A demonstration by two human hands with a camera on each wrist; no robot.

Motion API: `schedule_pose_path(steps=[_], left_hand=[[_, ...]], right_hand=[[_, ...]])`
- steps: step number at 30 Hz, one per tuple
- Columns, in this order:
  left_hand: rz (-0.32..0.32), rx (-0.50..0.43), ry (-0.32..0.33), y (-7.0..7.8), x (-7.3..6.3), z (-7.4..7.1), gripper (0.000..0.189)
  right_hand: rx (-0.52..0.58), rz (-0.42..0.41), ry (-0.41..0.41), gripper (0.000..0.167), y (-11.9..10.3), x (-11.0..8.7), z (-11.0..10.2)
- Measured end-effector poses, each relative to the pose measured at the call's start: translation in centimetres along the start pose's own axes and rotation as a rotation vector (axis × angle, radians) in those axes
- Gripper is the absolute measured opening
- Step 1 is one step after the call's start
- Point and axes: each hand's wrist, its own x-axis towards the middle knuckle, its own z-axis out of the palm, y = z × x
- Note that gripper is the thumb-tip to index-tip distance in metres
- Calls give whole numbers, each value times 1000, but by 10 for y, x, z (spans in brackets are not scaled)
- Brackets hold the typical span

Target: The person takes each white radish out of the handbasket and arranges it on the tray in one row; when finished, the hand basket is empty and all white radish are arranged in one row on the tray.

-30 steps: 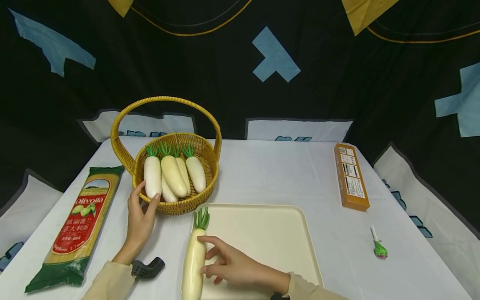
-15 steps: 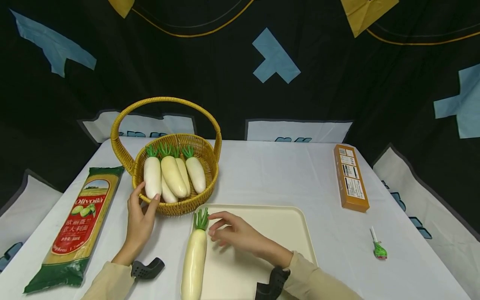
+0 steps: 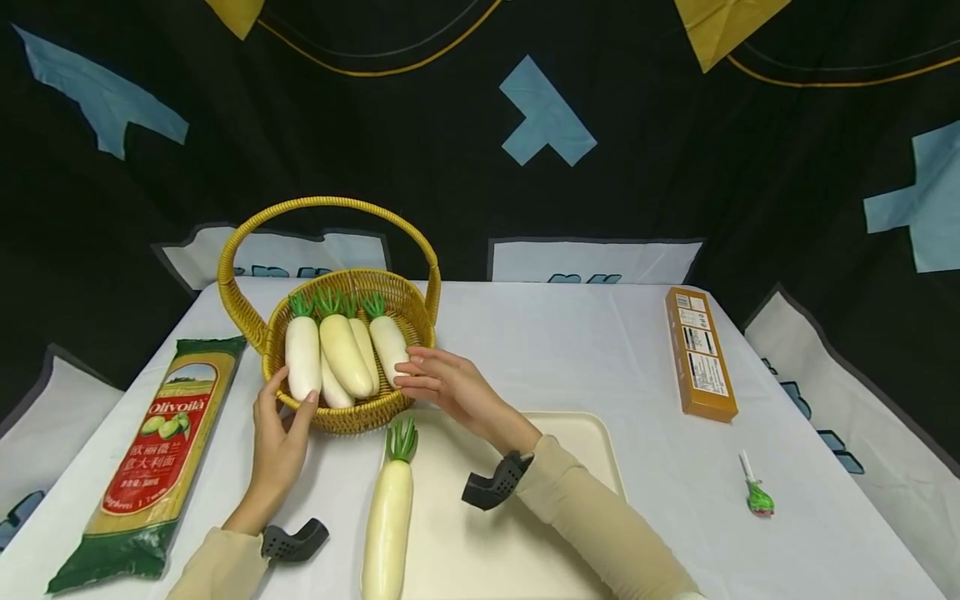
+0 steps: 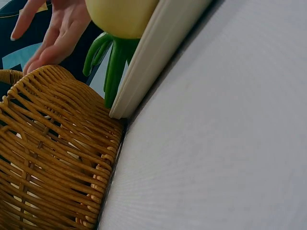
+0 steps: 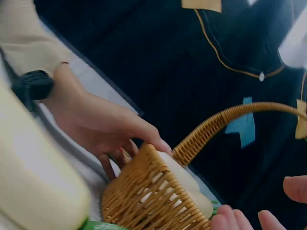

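Observation:
A yellow wicker basket (image 3: 375,408) with a tall handle holds several white radishes with green tops. My left hand (image 3: 279,446) grips the basket's near-left rim, beside the leftmost white radish (image 3: 303,358); the right wrist view shows its thumb over the rim and other fingers outside. My right hand (image 3: 457,392) reaches over the basket's right rim, fingers extended beside the rightmost radish (image 3: 387,346); whether they touch it I cannot tell. Another radish (image 3: 387,525) lies along the left side of the cream tray (image 3: 525,500), its leaves toward the basket.
A spaghetti bag (image 3: 153,467) lies left of the basket. An orange box (image 3: 701,354) sits at the right, with a green-wrapped lollipop (image 3: 759,497) nearer the front. The white-covered table ends at a dark curtain (image 3: 450,150) behind.
My right hand has left the radish on the tray and moved up and forward to the basket's right rim. The left hand has stayed on the basket.

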Motion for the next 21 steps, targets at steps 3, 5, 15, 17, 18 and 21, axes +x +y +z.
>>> schedule_pose_path(steps=[3, 5, 15, 17, 18, 21], left_hand=[[-2, 5, 5, 1, 0, 1, 59], [1, 3, 7, 1, 0, 1, 58], [5, 0, 5, 2, -1, 0, 59], [8, 0, 7, 1, -1, 0, 59], [7, 1, 9, 2, 0, 0, 59], [1, 6, 13, 1, 0, 0, 58]], right_hand=[[96, -13, 5, 44, -2, 13, 2], [125, -26, 18, 45, -3, 21, 4], [124, -91, 202, 42, 0, 57, 24], [80, -105, 229, 42, 1, 62, 28], [53, -111, 240, 42, 1, 65, 30], [-48, -120, 263, 40, 2, 70, 35]])
